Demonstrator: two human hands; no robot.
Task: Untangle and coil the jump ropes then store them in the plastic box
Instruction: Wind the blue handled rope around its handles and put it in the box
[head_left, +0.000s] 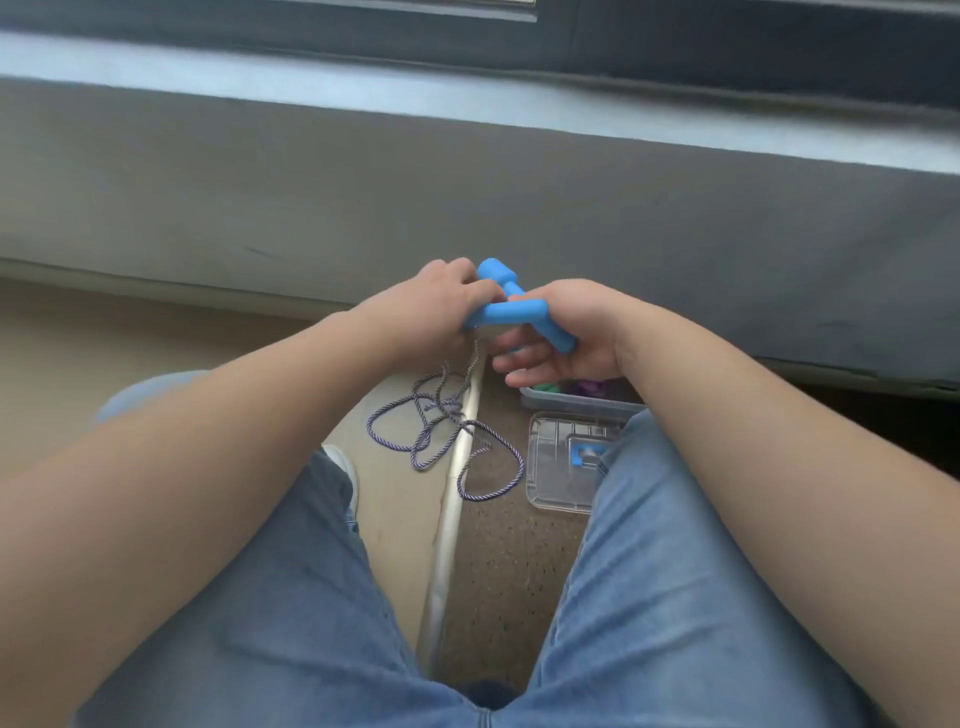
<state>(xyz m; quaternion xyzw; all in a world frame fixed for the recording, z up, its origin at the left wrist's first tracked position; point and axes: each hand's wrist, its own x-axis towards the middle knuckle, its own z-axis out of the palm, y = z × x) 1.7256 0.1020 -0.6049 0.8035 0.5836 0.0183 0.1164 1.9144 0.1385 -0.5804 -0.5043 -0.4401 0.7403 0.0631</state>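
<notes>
Two blue handles (511, 310) were held together above the floor, crossing at an angle. From them a thin purple-and-white twisted rope (441, 431) hung down and lay in loose tangled loops on the floor. To its right stood a clear box (574, 397) with coloured items inside; just before it lay a clear lid (558, 467) with a blue latch.

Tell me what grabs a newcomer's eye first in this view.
The bright blue jump rope handles stand out first, held up at centre frame between the left hand and the right hand. Below them the purple cord hangs down and lies in tangled loops on the floor between the knees. To its right, a clear plastic lid lies beside the plastic box, partly hidden by the right leg.
</notes>
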